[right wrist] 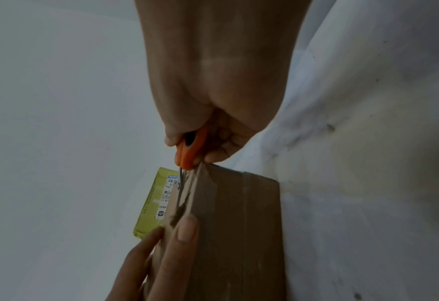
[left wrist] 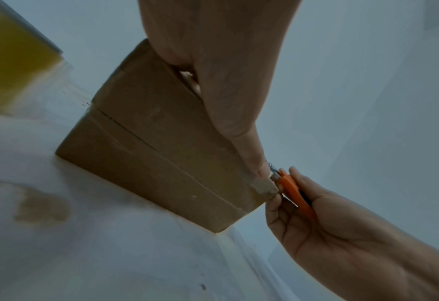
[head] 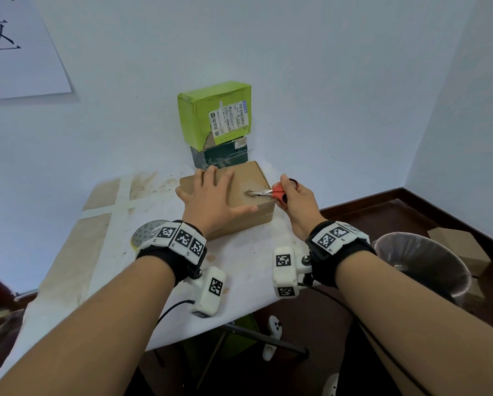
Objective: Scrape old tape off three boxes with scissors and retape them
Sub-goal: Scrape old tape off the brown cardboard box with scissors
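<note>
We pin the brown box (head: 248,178) flat on the table (head: 68,252) with our spread left hand (head: 211,201); our right hand (head: 296,204) grips the scissors (head: 271,192), tips on the lid. If we push too hard, the tips could gouge the cardboard or skid toward our thumb.

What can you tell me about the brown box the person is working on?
The brown box is plain cardboard, closed, lying flat on the white-covered table in front of two stacked boxes. A seam runs along its side. The left hand presses flat on its top; the right hand holds orange-handled scissors whose tips touch a scuffed patch on top.
</note>
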{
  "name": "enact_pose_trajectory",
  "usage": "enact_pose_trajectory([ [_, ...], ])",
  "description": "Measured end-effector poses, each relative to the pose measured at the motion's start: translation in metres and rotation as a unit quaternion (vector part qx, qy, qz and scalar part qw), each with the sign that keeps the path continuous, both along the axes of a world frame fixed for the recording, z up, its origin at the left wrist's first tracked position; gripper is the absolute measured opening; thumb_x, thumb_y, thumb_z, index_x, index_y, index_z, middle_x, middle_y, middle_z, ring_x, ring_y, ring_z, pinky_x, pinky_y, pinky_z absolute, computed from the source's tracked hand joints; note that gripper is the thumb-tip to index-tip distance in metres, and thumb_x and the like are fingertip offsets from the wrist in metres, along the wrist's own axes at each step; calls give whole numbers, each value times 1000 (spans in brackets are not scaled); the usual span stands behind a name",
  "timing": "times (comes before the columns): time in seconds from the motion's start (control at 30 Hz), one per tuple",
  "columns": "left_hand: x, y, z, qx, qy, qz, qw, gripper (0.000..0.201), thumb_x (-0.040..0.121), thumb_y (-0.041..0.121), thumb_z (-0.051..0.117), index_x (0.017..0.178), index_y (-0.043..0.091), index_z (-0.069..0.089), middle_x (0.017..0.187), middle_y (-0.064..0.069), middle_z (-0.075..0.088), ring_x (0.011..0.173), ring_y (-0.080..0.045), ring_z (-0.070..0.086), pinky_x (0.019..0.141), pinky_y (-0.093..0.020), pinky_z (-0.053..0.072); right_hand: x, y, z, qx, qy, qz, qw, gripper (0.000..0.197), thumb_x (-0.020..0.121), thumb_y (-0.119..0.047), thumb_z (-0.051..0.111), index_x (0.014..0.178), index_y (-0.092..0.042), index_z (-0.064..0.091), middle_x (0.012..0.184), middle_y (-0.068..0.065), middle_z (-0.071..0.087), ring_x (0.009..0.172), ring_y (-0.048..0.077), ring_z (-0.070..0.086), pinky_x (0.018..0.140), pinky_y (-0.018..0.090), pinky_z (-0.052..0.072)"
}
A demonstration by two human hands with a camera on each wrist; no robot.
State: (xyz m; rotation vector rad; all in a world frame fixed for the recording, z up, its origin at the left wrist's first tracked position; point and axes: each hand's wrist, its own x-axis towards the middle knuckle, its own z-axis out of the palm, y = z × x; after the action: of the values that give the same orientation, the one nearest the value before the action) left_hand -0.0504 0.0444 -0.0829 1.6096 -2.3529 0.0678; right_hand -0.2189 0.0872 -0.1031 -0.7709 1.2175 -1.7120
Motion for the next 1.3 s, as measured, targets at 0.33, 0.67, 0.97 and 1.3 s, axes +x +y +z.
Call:
enact_pose_trajectory([
  [0.33,2,4,1,8,-15,-10,1000,101,68,88,41,150,37,11,159,-1,5,146,-26,0,105,-72,14,-10,2,12,10,-79,-92,993,32,99,-34,47,78,-13,59,71,0,60,59,7,54,56,14,48],
  [0.67,19,6,12,14,82,-16,996,101,64,82,56,145,43,13,153,-2,14,141,-26,8,106,-70,17,-12,17,33,66,-86,-91,990,31,102,-37,29,91,-17,50,80,12,64,61,22,66,57,25,55],
  [0.97,9,14,42,80,196,-38,977,90,79,73,51,148,48,-3,141,-10,26,133,-30,32,111,-57,23,9,10,65,46,-34,29,998,31,103,-37,31,131,-29,43,109,0,63,90,29,65,82,42,53],
  [1.3,20,15,52,90,335,-94,933,83,87,45,64,150,40,11,130,-6,32,99,-29,63,94,-39,51,19,3,64,-1,76,-59,995,26,100,-37,35,115,-35,57,105,-12,62,108,14,58,100,36,46],
])
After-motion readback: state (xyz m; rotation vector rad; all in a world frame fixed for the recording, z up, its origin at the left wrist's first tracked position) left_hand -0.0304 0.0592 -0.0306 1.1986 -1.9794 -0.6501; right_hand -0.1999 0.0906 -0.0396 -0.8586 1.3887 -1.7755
